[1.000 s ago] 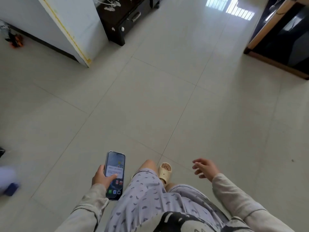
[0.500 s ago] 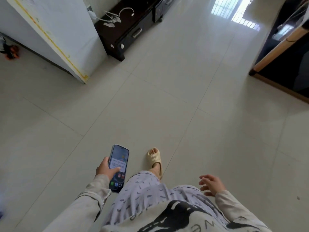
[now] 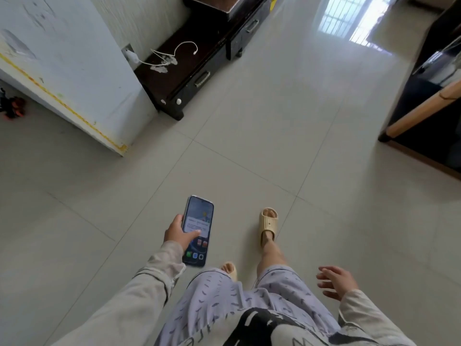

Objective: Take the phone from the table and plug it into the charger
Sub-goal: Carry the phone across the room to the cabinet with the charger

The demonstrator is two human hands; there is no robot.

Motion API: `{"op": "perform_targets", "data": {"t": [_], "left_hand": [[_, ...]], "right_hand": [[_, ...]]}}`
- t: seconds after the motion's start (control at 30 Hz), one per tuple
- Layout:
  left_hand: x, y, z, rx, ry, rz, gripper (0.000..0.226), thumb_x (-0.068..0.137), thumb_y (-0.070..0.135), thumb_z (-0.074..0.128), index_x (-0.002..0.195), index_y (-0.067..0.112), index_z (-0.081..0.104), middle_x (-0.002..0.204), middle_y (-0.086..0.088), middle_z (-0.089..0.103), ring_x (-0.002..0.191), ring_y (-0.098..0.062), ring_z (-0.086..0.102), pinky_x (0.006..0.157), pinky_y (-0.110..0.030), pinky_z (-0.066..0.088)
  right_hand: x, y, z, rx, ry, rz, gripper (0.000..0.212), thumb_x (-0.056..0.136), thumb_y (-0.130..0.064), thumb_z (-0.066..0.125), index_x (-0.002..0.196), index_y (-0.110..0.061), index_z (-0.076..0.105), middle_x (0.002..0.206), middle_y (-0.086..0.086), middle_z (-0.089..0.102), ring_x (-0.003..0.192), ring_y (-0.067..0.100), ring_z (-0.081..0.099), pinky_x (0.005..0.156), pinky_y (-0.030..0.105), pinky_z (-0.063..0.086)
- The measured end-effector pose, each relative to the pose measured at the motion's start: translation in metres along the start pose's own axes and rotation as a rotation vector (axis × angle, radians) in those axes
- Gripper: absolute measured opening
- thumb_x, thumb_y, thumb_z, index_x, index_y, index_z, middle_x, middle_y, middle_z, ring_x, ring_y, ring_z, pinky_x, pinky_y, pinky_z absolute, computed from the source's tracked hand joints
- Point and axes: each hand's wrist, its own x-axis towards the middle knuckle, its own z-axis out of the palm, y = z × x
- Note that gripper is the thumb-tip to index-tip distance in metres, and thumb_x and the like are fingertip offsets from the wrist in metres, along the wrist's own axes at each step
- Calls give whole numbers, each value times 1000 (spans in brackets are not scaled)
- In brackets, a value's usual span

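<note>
Charger: I see a white charging cable (image 3: 172, 54) lying loose on the dark wooden low cabinet (image 3: 189, 71), far upper left.
Left hand (image 3: 178, 233): gripping a dark slim smartphone (image 3: 197, 231), screen lit, thumb across the glass, above the pale tiled floor (image 3: 249, 146).
Right hand (image 3: 336, 282): empty, fingers spread loosely.

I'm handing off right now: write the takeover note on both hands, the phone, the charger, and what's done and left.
Left hand: holds the phone, screen lit and facing up.
Right hand: open, empty.
Charger cable: white, lying loose on the dark low cabinet ahead on the left, plugged in at the wall beside it.
Done: phone picked up.
Left: walk to the cabinet, take the cable's free end, plug it into the phone.
</note>
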Motion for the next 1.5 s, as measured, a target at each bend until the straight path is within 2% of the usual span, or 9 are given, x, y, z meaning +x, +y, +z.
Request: {"op": "perform_targets", "data": {"t": [0.2, 0.3, 0.47, 0.63, 0.77, 0.97, 1.13, 1.33, 1.5], "left_hand": [[29, 43, 15, -42, 67, -164, 31, 75, 4, 70, 88, 9, 43, 113, -24, 66, 102, -37, 62, 87, -40, 48], [36, 65, 21, -104, 107, -269, 32, 73, 1, 71, 89, 9, 45, 113, -24, 66, 98, -36, 61, 78, -33, 43], [48, 97, 32, -151, 167, -350, 32, 71, -1, 71, 85, 11, 45, 110, -23, 66, 88, -30, 56, 74, -30, 36], [71, 128, 35, -187, 185, -388, 45, 71, 0, 71, 61, 27, 37, 99, -18, 64, 82, -26, 51, 73, -31, 37], [105, 156, 28, -227, 207, -432, 29, 72, 2, 71, 83, 10, 46, 107, -19, 63, 95, -34, 57, 81, -34, 41], [180, 212, 0, -270, 205, -402, 28, 74, 3, 69, 88, 9, 45, 114, -23, 64, 104, -37, 59, 87, -36, 44], [243, 264, -45, -250, 215, -325, 45, 72, 3, 70, 60, 25, 33, 111, -23, 65, 92, -32, 57, 72, -29, 36], [299, 325, -101, -253, 225, -232, 31, 74, 7, 70, 88, 10, 43, 116, -23, 63, 105, -37, 60, 86, -37, 46], [329, 348, -127, -322, 246, -209, 29, 76, 9, 69, 90, 10, 44, 114, -22, 65, 102, -35, 61, 78, -32, 43]], "right_hand": [[49, -126, -6, -224, -115, -64, 32, 95, -2, 40, 122, 12, 50, 67, 7, 51, 53, 18, 45, 44, 21, 37], [65, -194, -15, -329, -168, -139, 31, 94, -1, 40, 120, 13, 51, 67, 6, 52, 52, 17, 46, 33, 14, 38], [85, -290, -23, -504, -232, -284, 29, 94, -2, 41, 116, 9, 55, 68, 1, 55, 54, 13, 50, 39, 13, 38], [102, -359, -20, -522, -272, -349, 28, 94, -3, 42, 116, 8, 55, 71, 1, 56, 56, 13, 52, 41, 13, 42], [118, -394, -7, -541, -286, -329, 28, 94, -3, 41, 116, 8, 55, 71, 1, 56, 56, 13, 51, 42, 14, 42], [149, -453, 16, -551, -239, -256, 22, 94, -1, 41, 110, 4, 56, 67, 4, 53, 53, 15, 48, 39, 18, 39], [161, -506, 32, -508, -181, -176, 11, 94, 1, 40, 96, -1, 50, 63, 7, 50, 46, 17, 45, 28, 8, 33], [164, -558, 43, -471, -131, -167, 29, 94, 4, 39, 117, 15, 51, 64, 10, 48, 51, 18, 42, 25, 6, 32], [171, -602, 68, -527, -150, -156, 20, 94, 3, 40, 107, 7, 54, 63, 11, 48, 50, 18, 43, 27, 8, 33]]}}
